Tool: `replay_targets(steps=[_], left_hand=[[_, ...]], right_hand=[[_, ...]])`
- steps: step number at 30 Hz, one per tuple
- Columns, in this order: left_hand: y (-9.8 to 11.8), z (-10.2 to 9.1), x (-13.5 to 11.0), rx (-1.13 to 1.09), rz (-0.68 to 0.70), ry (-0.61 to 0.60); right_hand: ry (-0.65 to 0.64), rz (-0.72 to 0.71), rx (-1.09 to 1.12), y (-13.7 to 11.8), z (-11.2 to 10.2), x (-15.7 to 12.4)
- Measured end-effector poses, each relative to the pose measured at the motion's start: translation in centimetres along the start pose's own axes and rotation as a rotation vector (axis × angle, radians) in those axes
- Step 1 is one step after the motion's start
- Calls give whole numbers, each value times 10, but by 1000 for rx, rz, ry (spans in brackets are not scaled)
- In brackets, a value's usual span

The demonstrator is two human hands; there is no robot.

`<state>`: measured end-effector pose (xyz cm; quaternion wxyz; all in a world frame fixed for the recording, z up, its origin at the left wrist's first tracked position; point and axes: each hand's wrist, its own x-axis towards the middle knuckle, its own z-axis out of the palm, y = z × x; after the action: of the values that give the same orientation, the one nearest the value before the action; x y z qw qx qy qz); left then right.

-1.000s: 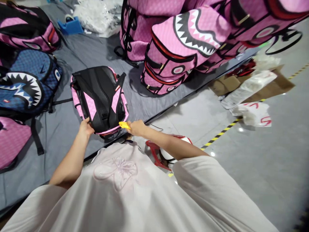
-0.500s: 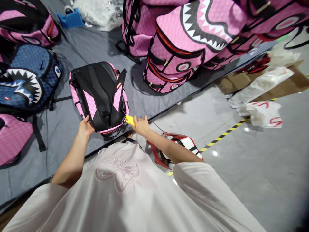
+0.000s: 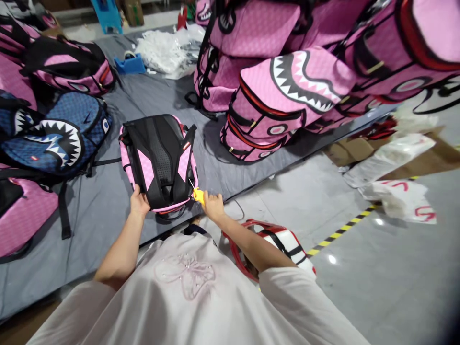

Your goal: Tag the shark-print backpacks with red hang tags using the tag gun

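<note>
A pink backpack (image 3: 158, 160) lies face down on the grey cloth (image 3: 108, 211), its black padded back and straps turned up. My left hand (image 3: 139, 202) grips its near left corner, fingers closed on the edge. My right hand (image 3: 213, 206) is closed round a small yellow tool (image 3: 198, 194) whose thin metal tip touches the backpack's near right corner.
A blue shark-mouth backpack (image 3: 57, 139) and more pink ones lie at the left. A stack of pink shark-mouth backpacks (image 3: 287, 96) fills the back right. A red-and-white bag (image 3: 276, 239) sits by my right arm. Cardboard and plastic bags (image 3: 391, 158) lie on the floor at right.
My view has tilted up and back, showing more of the far cloth. Both hands stay on the backpack; the right hand with the yellow tool has shifted slightly toward its right corner.
</note>
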<state>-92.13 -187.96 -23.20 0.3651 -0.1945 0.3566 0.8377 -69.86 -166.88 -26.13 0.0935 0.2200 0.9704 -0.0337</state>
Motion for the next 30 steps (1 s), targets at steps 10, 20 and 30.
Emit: replay_targets(steps=[10, 20, 30], left_hand=[[1, 9, -13, -134, 103, -135], [1, 11, -10, 77, 110, -191], [10, 8, -18, -17, 129, -271]], right_hand=[[-31, 70, -98, -8, -11, -4], [77, -75, -241, 9, -19, 21], [24, -36, -193, 1, -17, -2]])
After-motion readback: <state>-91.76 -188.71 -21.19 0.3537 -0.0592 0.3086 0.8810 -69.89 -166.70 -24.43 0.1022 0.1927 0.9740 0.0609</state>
